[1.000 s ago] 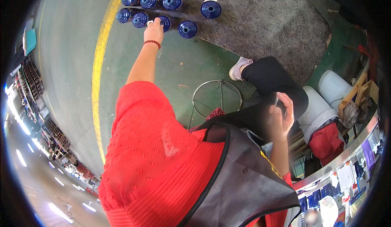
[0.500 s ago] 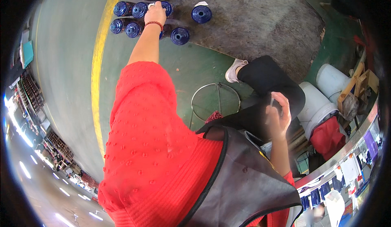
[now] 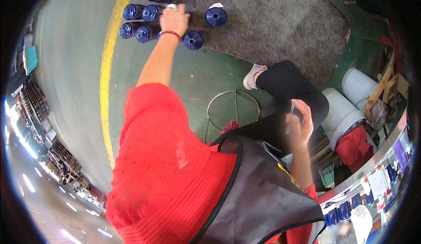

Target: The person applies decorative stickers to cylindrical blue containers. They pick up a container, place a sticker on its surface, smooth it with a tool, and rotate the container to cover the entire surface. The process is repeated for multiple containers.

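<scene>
My left hand (image 3: 174,21) reaches out over a group of dark blue, ringed-top bottles (image 3: 152,12). Its fingers look spread and point away from me; they are slightly smeared, and whatever lies right under the palm is hidden. Close beside the wrist stands one blue bottle (image 3: 193,40). Another blue bottle (image 3: 216,16) stands apart to the right, a white scrap (image 3: 216,5) at its far side. Over my dark-trousered lap, my right hand (image 3: 302,125) is curled around something thin and greyish that I cannot make out.
The bottles stand on a worn grey board (image 3: 272,20) lying on the green floor. A yellow line (image 3: 105,77) runs along the left. Near my knee are a round wire stool frame (image 3: 234,108), white buckets (image 3: 340,112) and a red cloth (image 3: 354,148).
My left hand has shifted a little to the right and toward me, and covers a bottle seen beside it before. My right hand stays in place.
</scene>
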Demonstrator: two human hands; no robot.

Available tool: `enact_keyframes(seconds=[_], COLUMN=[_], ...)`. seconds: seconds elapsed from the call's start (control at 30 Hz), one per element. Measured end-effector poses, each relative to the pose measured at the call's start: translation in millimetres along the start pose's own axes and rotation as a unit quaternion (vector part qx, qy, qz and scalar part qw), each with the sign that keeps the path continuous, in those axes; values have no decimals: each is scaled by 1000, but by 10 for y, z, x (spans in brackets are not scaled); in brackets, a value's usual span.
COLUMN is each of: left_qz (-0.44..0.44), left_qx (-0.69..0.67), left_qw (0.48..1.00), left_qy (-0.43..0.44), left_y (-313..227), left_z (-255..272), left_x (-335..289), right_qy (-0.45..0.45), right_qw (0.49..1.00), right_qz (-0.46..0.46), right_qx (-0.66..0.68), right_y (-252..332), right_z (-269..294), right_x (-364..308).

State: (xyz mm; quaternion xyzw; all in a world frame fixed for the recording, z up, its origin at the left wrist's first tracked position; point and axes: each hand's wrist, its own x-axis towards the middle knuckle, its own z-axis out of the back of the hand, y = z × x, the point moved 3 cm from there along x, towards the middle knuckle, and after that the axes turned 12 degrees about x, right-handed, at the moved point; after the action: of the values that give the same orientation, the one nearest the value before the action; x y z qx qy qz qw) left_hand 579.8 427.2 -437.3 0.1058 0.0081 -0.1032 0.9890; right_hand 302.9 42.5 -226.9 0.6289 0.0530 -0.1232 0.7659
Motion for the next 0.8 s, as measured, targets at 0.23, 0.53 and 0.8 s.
enact_keyframes(seconds=[0.23, 0.53, 0.8], left_qz=[-59, -3, 79], left_qx=[-119, -144, -167], left_qw=[987, 984, 981], left_qy=[89, 106, 65], left_y=[-994, -853, -121], left_z=[36, -64, -20], left_x=[-81, 275, 693], right_qy=[-4, -10, -1], right_qw=[1000, 997, 998], right_qz=[-7, -32, -29], right_qx=[10, 76, 51], right_y=[-16, -28, 0], right_z=[14, 24, 29], right_x=[-10, 12, 44])
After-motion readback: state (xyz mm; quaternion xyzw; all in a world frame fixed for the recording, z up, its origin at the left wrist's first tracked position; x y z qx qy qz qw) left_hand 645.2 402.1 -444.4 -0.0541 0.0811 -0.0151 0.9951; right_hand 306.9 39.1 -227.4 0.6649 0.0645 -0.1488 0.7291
